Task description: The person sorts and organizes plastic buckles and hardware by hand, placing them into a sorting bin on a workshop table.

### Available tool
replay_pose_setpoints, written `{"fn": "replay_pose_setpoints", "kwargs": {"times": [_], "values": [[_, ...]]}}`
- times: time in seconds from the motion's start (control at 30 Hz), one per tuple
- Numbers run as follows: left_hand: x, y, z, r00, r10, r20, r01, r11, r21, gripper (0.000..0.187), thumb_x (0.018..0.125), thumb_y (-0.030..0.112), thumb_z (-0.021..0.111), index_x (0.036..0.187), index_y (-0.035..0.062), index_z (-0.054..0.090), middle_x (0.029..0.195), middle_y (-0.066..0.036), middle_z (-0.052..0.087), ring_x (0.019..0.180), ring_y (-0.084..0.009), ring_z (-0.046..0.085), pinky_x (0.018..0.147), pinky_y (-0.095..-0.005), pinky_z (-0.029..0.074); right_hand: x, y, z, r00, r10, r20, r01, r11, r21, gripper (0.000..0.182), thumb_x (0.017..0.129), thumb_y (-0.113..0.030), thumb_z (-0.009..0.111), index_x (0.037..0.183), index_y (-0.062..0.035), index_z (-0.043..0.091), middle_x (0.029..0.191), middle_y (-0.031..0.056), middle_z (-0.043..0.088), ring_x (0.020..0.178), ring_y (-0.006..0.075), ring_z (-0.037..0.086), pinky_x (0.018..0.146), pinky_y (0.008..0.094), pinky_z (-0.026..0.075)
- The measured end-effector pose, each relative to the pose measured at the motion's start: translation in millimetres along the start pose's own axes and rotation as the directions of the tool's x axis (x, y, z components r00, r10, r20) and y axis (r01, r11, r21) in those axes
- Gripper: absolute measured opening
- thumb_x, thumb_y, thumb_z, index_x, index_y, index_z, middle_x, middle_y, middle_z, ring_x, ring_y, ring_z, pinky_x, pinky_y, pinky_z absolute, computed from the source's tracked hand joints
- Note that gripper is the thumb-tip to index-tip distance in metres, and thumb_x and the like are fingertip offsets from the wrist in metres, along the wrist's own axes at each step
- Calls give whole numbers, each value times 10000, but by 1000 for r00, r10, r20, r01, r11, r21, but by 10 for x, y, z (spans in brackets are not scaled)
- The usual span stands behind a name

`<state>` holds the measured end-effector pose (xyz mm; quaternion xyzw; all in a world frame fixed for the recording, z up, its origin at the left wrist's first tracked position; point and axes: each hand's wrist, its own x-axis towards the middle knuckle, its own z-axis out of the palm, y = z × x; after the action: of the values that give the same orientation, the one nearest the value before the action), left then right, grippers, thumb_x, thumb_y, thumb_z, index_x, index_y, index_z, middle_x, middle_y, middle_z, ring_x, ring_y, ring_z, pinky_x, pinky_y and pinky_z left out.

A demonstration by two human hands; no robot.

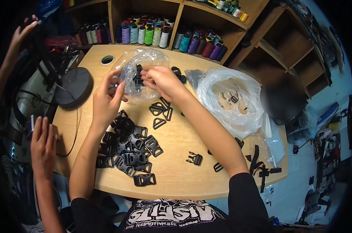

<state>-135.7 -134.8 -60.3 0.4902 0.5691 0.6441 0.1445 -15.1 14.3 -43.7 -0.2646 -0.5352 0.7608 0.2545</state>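
My left hand (109, 97) grips the left side of a clear plastic bag (145, 58) at the back of the wooden table. Close beside it, my right hand (158, 79) has its fingers at the bag's opening, on black buckles (138, 77) that show there. Below my hands lies a pile of black buckles (131, 149). Several black triangular rings (159, 123) rest to the right of that pile. One separate buckle piece (194, 158) lies near the table's front, and more black parts (177, 73) sit just right of the bag.
An open white plastic bag (230, 101) with small parts stands at the right. Black straps (257, 163) lie near the right edge. A tape roll (107, 59) and a dark round object (73, 87) are at the left. Another person's hand (44, 143) is at the left edge. Thread spools (148, 35) fill shelves behind.
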Motion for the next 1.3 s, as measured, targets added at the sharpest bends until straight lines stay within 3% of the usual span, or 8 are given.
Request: {"fn": "replay_pose_setpoints", "kwargs": {"times": [0.2, 0.27, 0.5, 0.6, 0.9, 0.97, 1.1, 1.3], "values": [[-14, -16, 29, 1000, -19, 19, 19, 1000, 0, 368, 962, 22, 556, 1321, -19, 490, 1029, -107, 607, 753, -117, 631, 607, -243, 542, -485, -140, -574, 989, -93, 111, 137, 850, -509, 296, 901, -19, 548, 1182, 53, 608, 1011, 128, 678, 937, 165, 651, 811, 267, 544], [-20, -22, 25, 1000, -25, 3, 25, 1000, 16, 370, 967, 28, 550, 1328, -20, 483, 1043, -111, 607, 765, -115, 628, 618, -240, 536, -701, -192, -782, 924, -356, 143, 333, 561, -757, 278, 881, 4, 558, 1147, 23, 634, 1000, 93, 677, 894, 136, 644, 804, 257, 526], [-35, 10, 45, 998, -61, -3, 61, 994, 91, 367, 983, 108, 563, 1322, -9, 485, 1028, -95, 589, 750, -112, 606, 634, -248, 511, -1117, -385, -2086, 797, -563, -216, 243, 627, -740, 198, 844, -34, 604, 1023, -8, 687, 966, 135, 714, 875, 174, 684, 774, 284, 531], [-20, -4, 41, 999, -44, 8, 43, 993, 109, 358, 978, 89, 561, 1315, -8, 491, 1012, -84, 585, 716, -107, 585, 628, -246, 490, -1238, -348, -2549, 825, -458, -331, -40, 537, -843, 189, 838, -51, 631, 1013, -10, 689, 990, 167, 711, 903, 226, 698, 783, 301, 536], [15, -35, 57, 994, 110, -16, -103, 964, 246, 357, 986, 111, 526, 1322, -7, 494, 1057, -71, 586, 839, -100, 558, 684, -226, 455, -1220, -254, -2630, 895, -400, -199, -139, 175, -975, 228, 769, -68, 668, 994, -37, 695, 978, 183, 689, 967, 337, 660, 842, 406, 533], [32, 4, 89, 992, 122, -21, -111, 954, 278, 373, 994, 107, 496, 1353, 6, 485, 1123, -77, 558, 925, -115, 544, 716, -240, 451, -1200, -210, -2647, 741, -650, -168, -228, -9, -974, 282, 759, -82, 706, 1031, -14, 680, 960, 168, 679, 957, 348, 653, 813, 403, 530], [49, 97, 171, 996, 87, -8, -80, 946, 313, 377, 992, 100, 496, 1356, 5, 483, 1152, -81, 542, 897, -114, 544, 712, -235, 443, -1216, -250, -2772, 815, -452, -364, -399, 19, -917, 251, 790, -65, 641, 1035, -57, 699, 1010, 182, 685, 1002, 330, 653, 880, 424, 518], [-8, 11, 112, 996, 74, -49, -58, 961, 270, 407, 987, 92, 499, 1384, 15, 451, 1118, -79, 548, 878, -107, 545, 697, -226, 438, -1279, -319, -2973, 869, -427, -249, -151, 249, -957, 223, 815, -126, 651, 1006, -39, 727, 939, 207, 701, 893, 314, 690, 838, 404, 525]]}}
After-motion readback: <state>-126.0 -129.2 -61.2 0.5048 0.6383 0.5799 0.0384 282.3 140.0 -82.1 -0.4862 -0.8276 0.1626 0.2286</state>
